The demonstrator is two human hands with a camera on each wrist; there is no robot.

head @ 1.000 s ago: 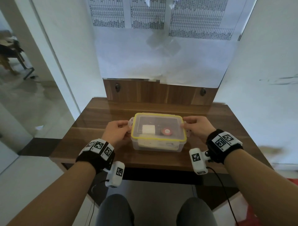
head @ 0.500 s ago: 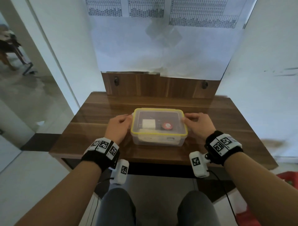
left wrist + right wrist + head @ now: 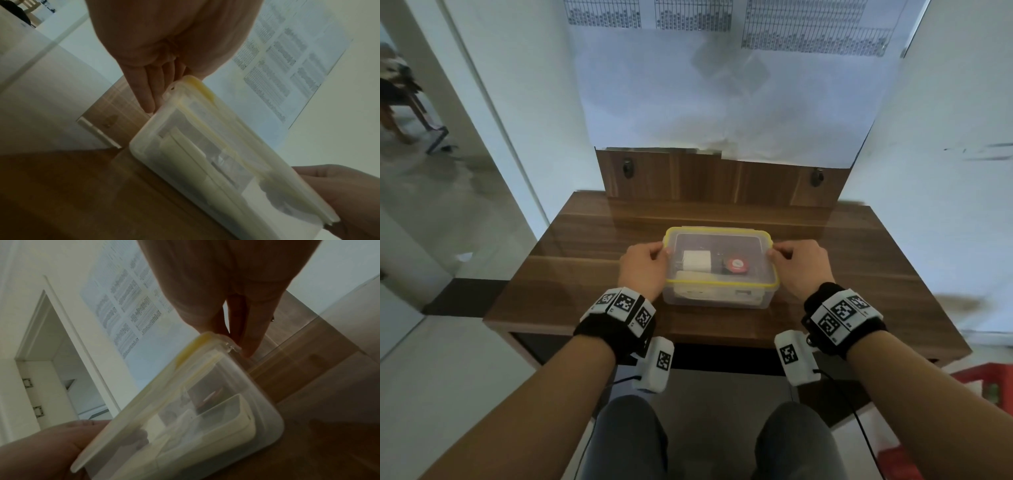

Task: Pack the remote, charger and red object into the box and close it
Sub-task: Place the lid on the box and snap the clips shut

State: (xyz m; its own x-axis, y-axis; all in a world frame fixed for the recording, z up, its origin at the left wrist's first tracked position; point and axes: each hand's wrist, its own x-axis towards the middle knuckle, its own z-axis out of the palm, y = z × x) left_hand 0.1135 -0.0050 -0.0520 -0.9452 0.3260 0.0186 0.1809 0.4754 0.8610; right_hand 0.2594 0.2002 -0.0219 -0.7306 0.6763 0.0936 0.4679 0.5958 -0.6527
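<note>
A clear box (image 3: 722,283) with a yellow-rimmed lid on top stands in the middle of the wooden table (image 3: 585,274). Through the lid I see a white charger (image 3: 697,260), a round red object (image 3: 736,265) and a white remote (image 3: 709,296) along the front wall. My left hand (image 3: 654,255) is at the box's left end, thumb on the lid rim, with straight fingers (image 3: 147,91) pressing down the end wall. My right hand (image 3: 780,253) mirrors it at the right end, its fingers (image 3: 248,331) straight beside the lid's side flap (image 3: 230,344).
A wooden back panel (image 3: 722,178) rises behind the table, with printed sheets (image 3: 722,85) on the wall above. A red crate (image 3: 989,383) stands on the floor at the right. My knees are under the table's front edge.
Both hands have slid over the box's ends and their fingers now point downward along the walls. The left flap that stuck out earlier is covered by my fingers.
</note>
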